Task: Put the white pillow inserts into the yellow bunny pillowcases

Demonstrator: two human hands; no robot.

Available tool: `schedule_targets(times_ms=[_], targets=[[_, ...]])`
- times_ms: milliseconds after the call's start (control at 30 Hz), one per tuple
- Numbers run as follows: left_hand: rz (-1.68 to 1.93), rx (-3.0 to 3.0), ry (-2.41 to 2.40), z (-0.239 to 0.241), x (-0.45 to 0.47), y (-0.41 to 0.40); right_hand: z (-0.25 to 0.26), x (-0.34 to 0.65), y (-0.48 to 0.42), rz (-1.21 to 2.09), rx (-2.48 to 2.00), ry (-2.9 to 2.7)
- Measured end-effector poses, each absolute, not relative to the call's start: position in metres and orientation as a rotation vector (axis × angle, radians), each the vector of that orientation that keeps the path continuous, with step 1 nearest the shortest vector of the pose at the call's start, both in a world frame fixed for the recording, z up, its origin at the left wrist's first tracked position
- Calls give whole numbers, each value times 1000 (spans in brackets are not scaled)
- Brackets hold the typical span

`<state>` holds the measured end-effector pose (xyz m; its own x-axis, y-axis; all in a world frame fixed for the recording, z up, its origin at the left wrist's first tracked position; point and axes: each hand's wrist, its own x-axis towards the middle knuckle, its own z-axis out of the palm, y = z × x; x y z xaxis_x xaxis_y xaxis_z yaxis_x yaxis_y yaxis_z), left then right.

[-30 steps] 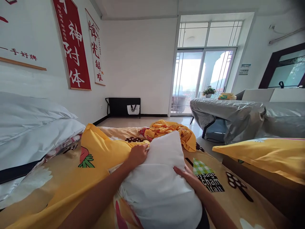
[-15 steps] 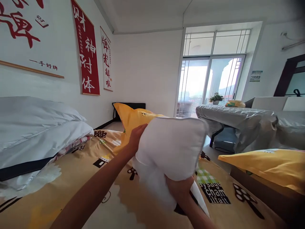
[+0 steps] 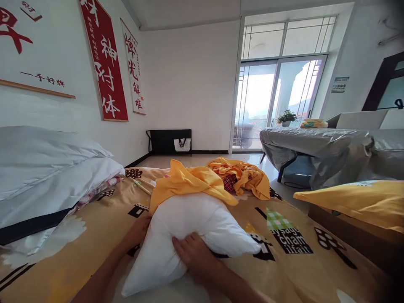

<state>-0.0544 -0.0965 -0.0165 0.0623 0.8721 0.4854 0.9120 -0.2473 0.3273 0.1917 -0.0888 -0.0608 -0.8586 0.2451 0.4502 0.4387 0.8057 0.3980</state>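
A white pillow (image 3: 192,235) lies on the printed yellow bedsheet (image 3: 284,261) in front of me. A yellow pillowcase (image 3: 189,183) is bunched over its far end. My right hand (image 3: 194,254) rests on the pillow's near side, fingers spread and pressing into it. My left hand (image 3: 135,231) is at the pillow's left edge, its fingers tucked under or behind the pillow and mostly hidden.
White pillows (image 3: 47,168) are stacked at the left against the wall. A crumpled yellow and red cloth (image 3: 243,176) lies further down the bed. A second bed with a yellow pillow (image 3: 353,202) stands right, a grey-covered table (image 3: 322,147) behind it.
The pillow was lifted in the air between both hands half a second ago; now it lies on the bed with the yellow pillowcase over its far end, and my hands are lower.
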Motion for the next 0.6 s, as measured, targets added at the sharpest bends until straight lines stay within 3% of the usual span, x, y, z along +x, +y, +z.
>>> schedule_targets(times_ms=[100, 200, 367, 533, 600], targets=[[-1152, -2036, -1946, -10, -67, -82, -80, 188, -115, -670, -543, -2641], [-1280, -2009, -1747, 23, -47, -66, -48, 200, -130, -429, -528, -2761], [-919, -2143, -1430, 84, 17, -27, 28, 238, -115, 285, -514, -2785], [-437, -2183, -1455, 100, 42, 17, 22, 292, -45, -54, -1286, -2099], [-332, -2234, -1489, 92, 41, 24, 9, 308, -16, -39, -1544, -1981]])
